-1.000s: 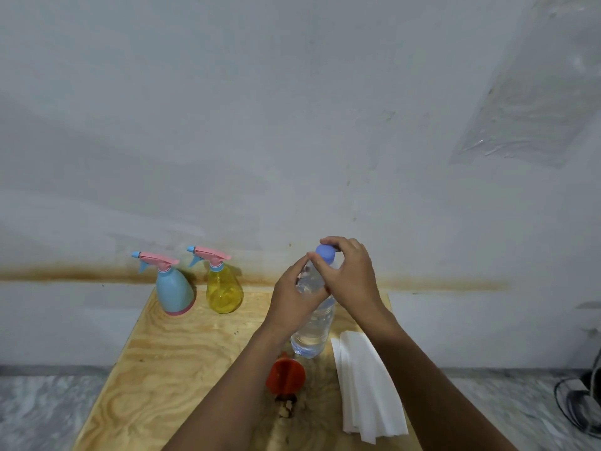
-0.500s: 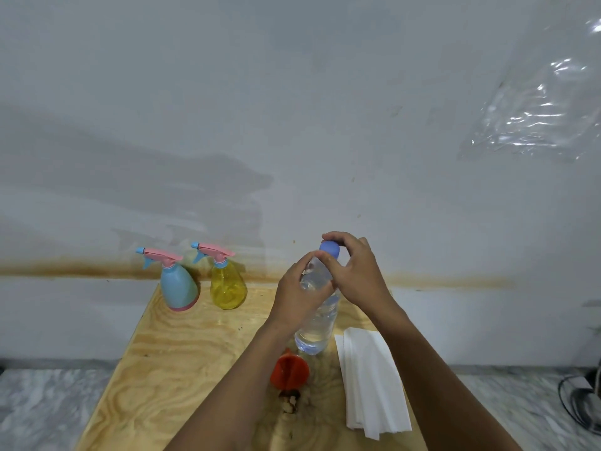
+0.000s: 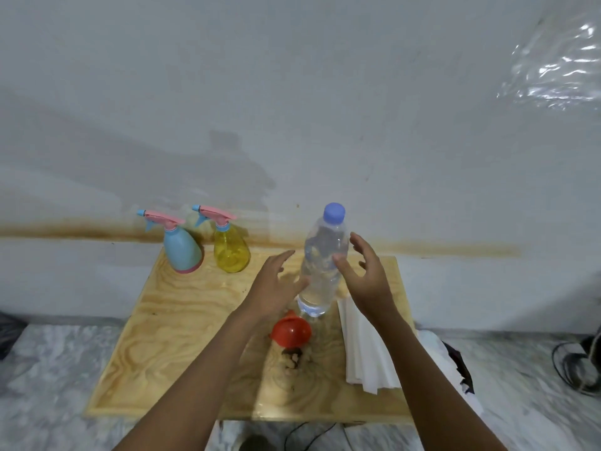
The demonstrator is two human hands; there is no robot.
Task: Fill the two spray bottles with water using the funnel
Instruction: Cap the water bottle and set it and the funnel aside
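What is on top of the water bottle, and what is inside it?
A blue cap sits on the water bottle, covering its mouth; clear water shows inside. Whether the cap is tight cannot be seen.

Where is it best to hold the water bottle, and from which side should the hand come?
Likely the water bottle at mid-body, from the right: it stands upright, the open right hand is beside it, and this leaves the cap free for twisting.

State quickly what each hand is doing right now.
Left hand: open, fingers spread, holding nothing.
Right hand: open beside the blue-capped clear plastic water bottle, gripping nothing.
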